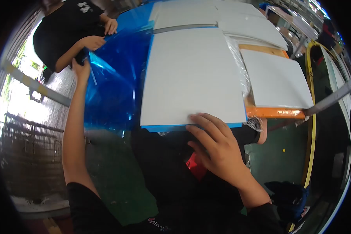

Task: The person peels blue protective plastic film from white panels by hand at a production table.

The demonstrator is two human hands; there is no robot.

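Note:
A glossy, see-through blue plastic film [115, 84] hangs beyond the left side of a white sheet [193, 74]. My left hand [81, 69], arm stretched far forward, is closed on the film's outer left edge. Fingers spread, my right hand [220, 150] is at the front edge of the white sheet, its fingertips overlapping the border. A thin blue layer [160, 127] shows beneath the sheet along that front edge. Something red [197, 167] shows just below my right hand, partly covered by it.
Across the film stands a person in black [68, 33], with one hand [93, 42] at the film's far edge. More white sheets [277, 80] lie to the right over an orange frame [279, 112]. Metal bars [331, 95] flank both sides.

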